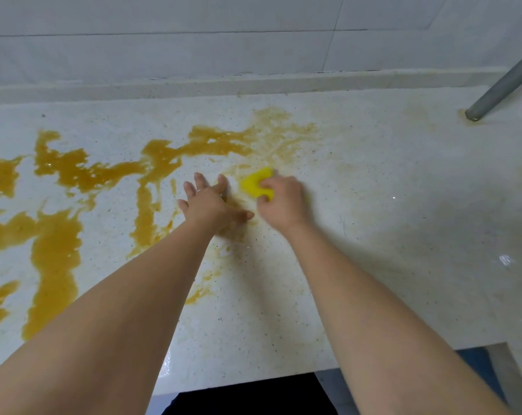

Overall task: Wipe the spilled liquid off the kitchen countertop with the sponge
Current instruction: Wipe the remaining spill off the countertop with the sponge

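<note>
A speckled white countertop [388,205] carries a wide amber-brown spill [68,172] over its left half, with thinner smears toward the middle. My right hand [282,202] grips a yellow sponge [256,182] and presses it on the counter at the spill's right edge. Just left of the sponge, my left hand [208,205] lies flat on the surface with fingers spread; a ring shows on one finger. Part of the sponge is hidden under my right fingers.
A grey metal pipe [499,88] meets the counter at the back right. A tiled wall [193,40] with a low raised ledge runs along the back. The counter's front edge [253,380] is near my body, with a step at the right.
</note>
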Available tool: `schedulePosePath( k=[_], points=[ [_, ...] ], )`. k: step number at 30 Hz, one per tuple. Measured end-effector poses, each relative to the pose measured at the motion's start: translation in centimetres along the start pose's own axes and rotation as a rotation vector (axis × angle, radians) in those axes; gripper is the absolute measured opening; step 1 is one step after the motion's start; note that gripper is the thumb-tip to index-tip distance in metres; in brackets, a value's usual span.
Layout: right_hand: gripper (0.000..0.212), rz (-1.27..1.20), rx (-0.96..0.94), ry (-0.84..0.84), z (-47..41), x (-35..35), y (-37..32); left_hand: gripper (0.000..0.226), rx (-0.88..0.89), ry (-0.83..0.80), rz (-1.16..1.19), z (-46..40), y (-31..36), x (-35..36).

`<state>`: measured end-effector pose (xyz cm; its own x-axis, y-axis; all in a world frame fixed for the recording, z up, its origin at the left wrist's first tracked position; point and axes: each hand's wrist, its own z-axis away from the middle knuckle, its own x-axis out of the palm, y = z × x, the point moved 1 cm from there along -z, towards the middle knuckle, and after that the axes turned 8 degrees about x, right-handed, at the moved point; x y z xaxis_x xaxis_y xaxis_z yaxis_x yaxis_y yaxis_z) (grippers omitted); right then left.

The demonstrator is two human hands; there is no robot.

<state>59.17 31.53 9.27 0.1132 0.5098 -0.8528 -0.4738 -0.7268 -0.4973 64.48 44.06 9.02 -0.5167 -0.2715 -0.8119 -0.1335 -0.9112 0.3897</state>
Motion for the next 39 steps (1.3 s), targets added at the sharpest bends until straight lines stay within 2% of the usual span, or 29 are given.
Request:
schedulePosePath(
  k=[1, 3, 5, 7, 8, 11, 13, 16, 17, 18, 21, 22, 23, 26, 28, 29, 33, 34, 35, 38, 39],
  points=[
    [0.033, 0.01, -0.1, -0.052, 0.9, 1.0, -0.6, 0.1, 0.0, 0.0, 0.014, 0.0, 0.0, 0.0],
    [0.033, 0.085, -0.162, 0.005, 0.9, 1.2, 0.4, 0.101, 0.006, -0.006, 0.013, 0.0, 0.0, 0.0],
    [0.034, 0.129, 0.071, 0.163, -0.7, -0.5, 3.1, 0.102, 0.023, -0.01, -0.006, 0.1, -0.1, 0.0],
    [0.033, 0.141, 0.279, 0.225, -1.3, -1.5, 4.5, 0.102, 0.032, -0.011, -0.013, 0.1, -0.2, 0.0],
    [0.034, 0.139, 0.254, 0.205, -1.1, -1.4, 3.7, 0.102, 0.03, -0.011, -0.012, 0.1, -0.2, 0.0],
    [0.043, 0.089, -0.088, 0.003, 0.7, 1.3, 0.3, 0.102, 0.007, -0.013, -0.001, 0.0, 0.0, -0.1],
    [0.043, 0.134, -0.139, 0.031, 0.2, 1.1, 1.2, 0.102, -0.005, -0.019, -0.011, -0.2, 0.2, -0.2],
    [0.04, 0.138, 0.235, 0.229, -2.9, -2.3, 4.9, 0.102, -0.008, -0.026, 0.004, -0.6, 0.6, -0.6],
    [0.039, 0.122, 0.294, 0.24, -3.4, -2.7, 5.3, 0.102, -0.006, -0.024, 0.0, -0.9, 0.8, -0.8],
    [0.038, 0.096, 0.252, 0.217, -3.5, -2.6, 4.7, 0.101, -0.007, -0.017, -0.012, -1.2, 1.1, -0.9],
    [0.036, 0.006, -0.125, 0.071, -2.2, -0.4, 2.6, 0.102, 0.019, 0.003, -0.057, -3.0, 2.8, -1.4],
    [0.036, -0.009, -0.184, 0.072, -2.2, -0.4, 2.9, 0.103, 0.021, 0.0, -0.064, -3.5, 3.1, -1.6],
    [0.036, 0.0, -0.16, 0.104, -3.3, -1.1, 3.9, 0.104, 0.015, -0.008, -0.063, -4.2, 3.3, -1.7],
    [0.037, 0.058, 0.126, 0.21, -7.3, -3.9, 7.5, 0.113, -0.028, -0.042, -0.049, -5.1, 3.2, -2.0],
    [0.037, 0.069, 0.205, 0.232, -8.3, -4.3, 7.5, 0.118, -0.036, -0.055, -0.04, -5.4, 3.0, -2.0],
    [0.038, 0.055, 0.164, 0.219, -8.3, -3.7, 6.4, 0.119, -0.038, -0.055, -0.036, -5.4, 2.9, -2.0],
    [0.038, -0.003, -0.248, -0.031, -6.4, -0.8, 1.6, 0.118, -0.059, -0.027, -0.016, -5.5, 3.0, -1.9],
    [0.037, 0.019, -0.294, -0.045, -6.5, -0.9, 1.5, 0.118, -0.057, -0.019, -0.013, -5.5, 2.9, -1.9],
    [0.038, 0.042, -0.259, -0.022, -7.1, -1.6, 2.2, 0.119, -0.052, -0.017, -0.01, -5.5, 2.8, -1.8],
    [0.036, 0.102, 0.097, 0.14, -10.2, -4.4, 5.3, 0.12, -0.047, -0.021, -0.028, -5.6, 2.5, -1.7],
    [0.034, 0.116, 0.161, 0.162, -10.5, -4.7, 5.5, 0.12, -0.051, -0.025, -0.032, -5.7, 2.5, -1.7]
  ],
)
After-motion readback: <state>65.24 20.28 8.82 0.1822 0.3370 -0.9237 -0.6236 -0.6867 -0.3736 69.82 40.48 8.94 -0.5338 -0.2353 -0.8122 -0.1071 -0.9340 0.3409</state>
